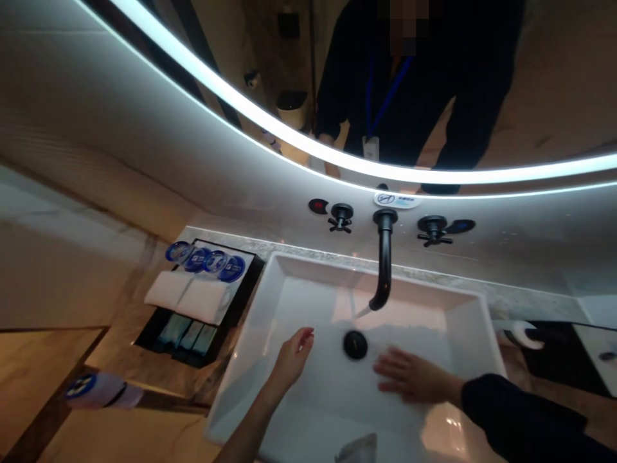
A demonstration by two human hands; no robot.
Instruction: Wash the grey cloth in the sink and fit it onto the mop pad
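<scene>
Over the white rectangular basin point(332, 411), my left hand point(290, 359) is held with its fingers loosely curved and thumb apart, nothing in it. My right hand point(409, 377) is to the right of the black drain point(355, 345), palm down with fingers stretched out and slightly blurred. It too holds nothing. Above and between the hands, a black spout point(384, 267) comes out of the wall; no water stream is visible. Cross-shaped black handles sit on both sides of it, a left handle point(341, 217) and a right handle point(434, 229).
On the left, a black tray point(253, 273) carries white folded towels point(200, 297), blue round-lidded items point(207, 260) and small packets. A pale bottle-like object point(103, 390) is lower left. A lit mirror point(270, 51) hangs above. Dark items point(554, 360) lie at right. A greyish flat piece point(359, 448) shows at the bottom.
</scene>
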